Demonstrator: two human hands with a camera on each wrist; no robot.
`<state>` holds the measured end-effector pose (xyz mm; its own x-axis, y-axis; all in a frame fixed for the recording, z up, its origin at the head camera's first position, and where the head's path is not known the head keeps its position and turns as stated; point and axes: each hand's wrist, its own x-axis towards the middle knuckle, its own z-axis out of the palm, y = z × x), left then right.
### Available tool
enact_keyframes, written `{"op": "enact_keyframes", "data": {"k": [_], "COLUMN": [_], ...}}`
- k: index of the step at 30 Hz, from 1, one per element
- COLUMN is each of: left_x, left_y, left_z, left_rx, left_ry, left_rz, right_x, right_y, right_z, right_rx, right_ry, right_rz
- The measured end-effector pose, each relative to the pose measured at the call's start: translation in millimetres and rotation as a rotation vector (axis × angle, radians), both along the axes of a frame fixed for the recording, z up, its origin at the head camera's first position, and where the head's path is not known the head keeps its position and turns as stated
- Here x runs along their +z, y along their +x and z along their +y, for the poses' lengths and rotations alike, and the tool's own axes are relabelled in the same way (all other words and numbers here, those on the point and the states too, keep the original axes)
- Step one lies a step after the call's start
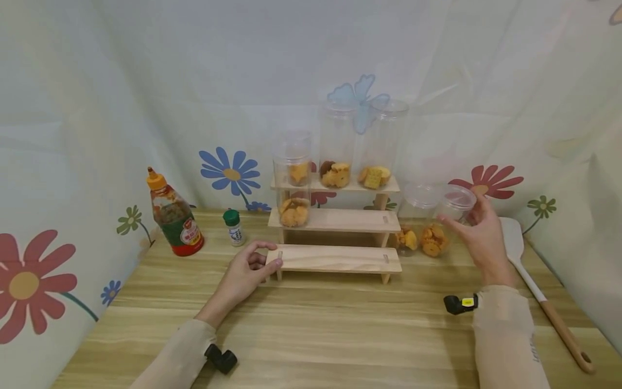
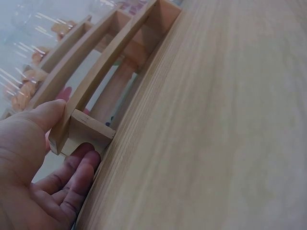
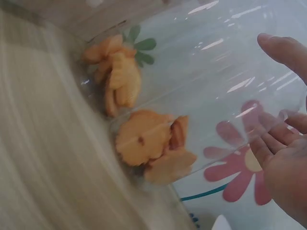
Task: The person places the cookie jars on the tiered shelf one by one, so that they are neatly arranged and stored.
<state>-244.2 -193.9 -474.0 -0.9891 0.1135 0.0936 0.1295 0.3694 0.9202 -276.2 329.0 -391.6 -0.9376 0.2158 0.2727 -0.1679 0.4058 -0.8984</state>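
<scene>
In the head view my left hand (image 1: 248, 273) grips the left end of the lowest tier of a stepped wooden display shelf (image 1: 335, 258). Seen from the left wrist, the thumb (image 2: 48, 114) presses the board's edge and the other fingers curl beside its leg. My right hand (image 1: 482, 237) holds a clear lidded jar of cookies (image 1: 434, 240) near its top, thumb on one side and fingers on the other. This jar stands right of the shelf, close beside another clear cookie jar (image 1: 407, 240).
On the shelf's upper tiers stand a left cookie jar (image 1: 293, 210) and several more, including a right one (image 1: 375, 175). A sauce bottle (image 1: 177, 221) and green-capped shaker (image 1: 234, 229) stand to the left. A white spatula with a wooden handle (image 1: 563, 329) lies at right.
</scene>
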Motion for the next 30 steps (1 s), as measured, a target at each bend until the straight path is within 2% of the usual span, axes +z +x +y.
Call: {"op": "enact_keyframes", "data": {"k": [6, 12, 19, 30], "left_x": [-1.4, -0.9, 1.8, 3.3], "left_y": [0.6, 0.8, 1.3, 1.9], "left_z": [-1.7, -1.7, 0.1, 0.8], "left_rx": [0.004, 0.009, 0.004, 0.005], "left_ry": [-0.007, -0.011, -0.007, 0.002], "left_rz": [-0.005, -0.007, -0.01, 0.0], "right_x": [-20.2, -34.3, -40.1, -40.2], "right_y": [-3.3, -7.9, -8.7, -8.7], "right_z": [5.0, 9.1, 10.1, 9.7], "right_rx": [0.046, 0.086, 0.083, 0.045], "right_ry": [0.004, -0.049, -0.039, -0.044], "right_rz": [-0.033, -0.05, -0.031, -0.007]}}
